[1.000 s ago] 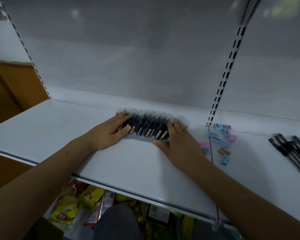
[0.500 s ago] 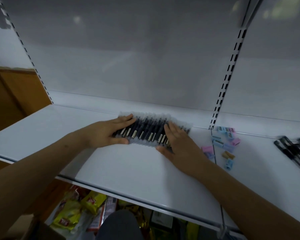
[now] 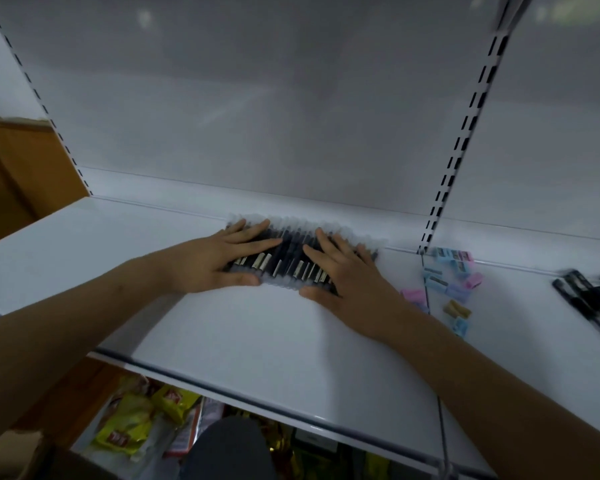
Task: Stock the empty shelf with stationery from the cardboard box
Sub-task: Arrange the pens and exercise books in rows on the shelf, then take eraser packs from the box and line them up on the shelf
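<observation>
A row of black pens with clear caps (image 3: 291, 258) lies side by side on the white shelf (image 3: 243, 341), close to the back panel. My left hand (image 3: 219, 259) lies flat on the row's left part, fingers straight, thumb at the near edge. My right hand (image 3: 347, 278) presses flat on the right part, fingers spread, thumb along the near edge. Both hands hide part of the pens. The cardboard box is out of view.
Several pastel sharpeners (image 3: 451, 289) lie scattered on the shelf to the right of the slotted upright (image 3: 458, 161). More black pens (image 3: 593, 303) lie at the far right. Yellow snack packets (image 3: 136, 420) sit below the shelf's front edge. A wooden panel (image 3: 11, 168) stands left.
The row of pens has slid back toward the rear panel under both hands. My fingers now reach further across the pens than a second ago.
</observation>
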{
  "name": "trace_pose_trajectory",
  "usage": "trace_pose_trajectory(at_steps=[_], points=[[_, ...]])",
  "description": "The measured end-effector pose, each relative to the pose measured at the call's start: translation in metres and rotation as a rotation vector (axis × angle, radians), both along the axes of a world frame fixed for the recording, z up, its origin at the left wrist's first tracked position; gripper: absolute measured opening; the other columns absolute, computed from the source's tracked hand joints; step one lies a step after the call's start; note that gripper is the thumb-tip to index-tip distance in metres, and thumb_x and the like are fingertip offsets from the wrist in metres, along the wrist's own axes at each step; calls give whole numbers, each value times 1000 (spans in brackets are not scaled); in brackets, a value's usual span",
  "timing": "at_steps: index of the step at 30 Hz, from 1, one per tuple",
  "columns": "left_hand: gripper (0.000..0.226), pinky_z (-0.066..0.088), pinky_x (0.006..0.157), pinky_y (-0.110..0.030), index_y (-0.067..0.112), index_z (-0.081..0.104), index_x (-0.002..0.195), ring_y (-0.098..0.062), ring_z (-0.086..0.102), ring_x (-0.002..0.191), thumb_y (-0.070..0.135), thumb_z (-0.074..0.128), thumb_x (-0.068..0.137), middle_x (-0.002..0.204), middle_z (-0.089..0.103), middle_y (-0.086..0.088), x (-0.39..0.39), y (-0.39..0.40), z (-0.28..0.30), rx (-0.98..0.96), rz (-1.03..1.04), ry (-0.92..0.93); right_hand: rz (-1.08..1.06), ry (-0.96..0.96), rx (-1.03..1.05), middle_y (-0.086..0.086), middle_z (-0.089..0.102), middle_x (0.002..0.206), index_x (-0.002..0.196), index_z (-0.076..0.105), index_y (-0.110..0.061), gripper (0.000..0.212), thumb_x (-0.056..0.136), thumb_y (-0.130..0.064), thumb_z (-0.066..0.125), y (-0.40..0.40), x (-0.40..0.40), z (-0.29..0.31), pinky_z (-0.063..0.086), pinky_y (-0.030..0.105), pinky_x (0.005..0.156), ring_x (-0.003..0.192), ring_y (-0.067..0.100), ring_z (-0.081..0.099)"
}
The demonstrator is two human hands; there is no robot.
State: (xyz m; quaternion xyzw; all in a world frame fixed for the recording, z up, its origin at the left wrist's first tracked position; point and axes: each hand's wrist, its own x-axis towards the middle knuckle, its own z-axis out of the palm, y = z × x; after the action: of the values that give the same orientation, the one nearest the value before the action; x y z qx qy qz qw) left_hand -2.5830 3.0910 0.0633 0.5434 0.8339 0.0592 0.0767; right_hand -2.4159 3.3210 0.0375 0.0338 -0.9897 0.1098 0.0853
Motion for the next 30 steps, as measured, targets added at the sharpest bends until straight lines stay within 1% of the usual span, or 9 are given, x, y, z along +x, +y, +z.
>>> trace_pose_trajectory(at_steps=[5, 9, 12, 15, 19, 23, 26, 28, 30], points=[[80, -1, 122, -38, 59, -6, 148, -18, -19, 148, 74, 42, 87, 162, -18, 15, 4, 3, 7, -62, 21, 16, -26, 65, 72, -4, -1, 164, 156, 10, -22, 77, 95, -66, 25, -3, 2, -5, 7, 51, 120, 150, 16, 0], [76, 1, 123, -49, 63, -7, 145, -28, -15, 149, 76, 39, 86, 163, -14, 10, 15, 15, 5, -37, 78, 41, -67, 144, 129, 2, 16, 162, 155, 20, -19, 98, 80, -81, 13, -16, -4, -4, 14, 63, 115, 149, 25, 14], [71, 2, 123, -48, 63, -2, 146, -28, -11, 150, 74, 38, 87, 164, -8, 10, 16, 15, -2, 32, 93, 54, -117, 213, 85, 9, 34, 156, 151, 34, -21, 84, 86, -73, 18, -26, -10, -10, 20, 68, 111, 144, 33, 30], [69, 4, 123, -51, 63, 1, 147, -29, -8, 151, 78, 34, 88, 164, -5, 9, 16, 13, -8, 79, 98, 82, -83, 296, 69, 13, 43, 150, 145, 45, -12, 78, 91, -65, 27, -24, -14, -16, 30, 63, 109, 139, 33, 39], [71, 2, 121, -56, 66, -1, 144, -27, -11, 151, 85, 30, 83, 164, -9, 11, 22, 12, -4, 32, 154, 48, -72, 165, 31, 2, 14, 163, 155, 21, -17, 89, 86, -73, 13, -24, -14, -12, 6, 46, 122, 150, 17, 8], [75, -4, 121, -52, 57, -5, 149, -18, -18, 150, 83, 29, 87, 163, -15, 15, 33, 1, 1, 55, 150, 112, -89, 93, 51, -2, -7, 164, 157, 6, -20, 83, 93, -71, 21, -24, -7, 9, -7, 43, 121, 149, 13, -12], [73, 14, 121, -36, 34, 24, 155, -18, 16, 150, 71, 32, 92, 163, 20, 6, 51, 0, 6, 337, 147, 193, -62, 362, -84, 5, 13, 163, 155, 22, -14, 74, 97, -61, 28, -6, 12, 26, 7, 39, 123, 150, 19, 8], [58, 31, 102, -16, 22, 47, 143, -14, 46, 126, 55, 40, 95, 138, 49, 4, 73, 9, 8, 509, 122, 222, -54, 546, -150, 11, 37, 153, 145, 43, -8, 61, 99, -48, 40, 21, 35, 32, 27, 35, 118, 141, 23, 35], [45, 36, 82, -7, 21, 60, 128, -1, 54, 98, 45, 44, 94, 115, 53, 9, 99, 29, 8, 560, 61, 208, -146, 556, -149, 6, 56, 134, 132, 57, -10, 45, 97, -38, 51, 58, 63, 41, 45, 35, 101, 116, 16, 55]])
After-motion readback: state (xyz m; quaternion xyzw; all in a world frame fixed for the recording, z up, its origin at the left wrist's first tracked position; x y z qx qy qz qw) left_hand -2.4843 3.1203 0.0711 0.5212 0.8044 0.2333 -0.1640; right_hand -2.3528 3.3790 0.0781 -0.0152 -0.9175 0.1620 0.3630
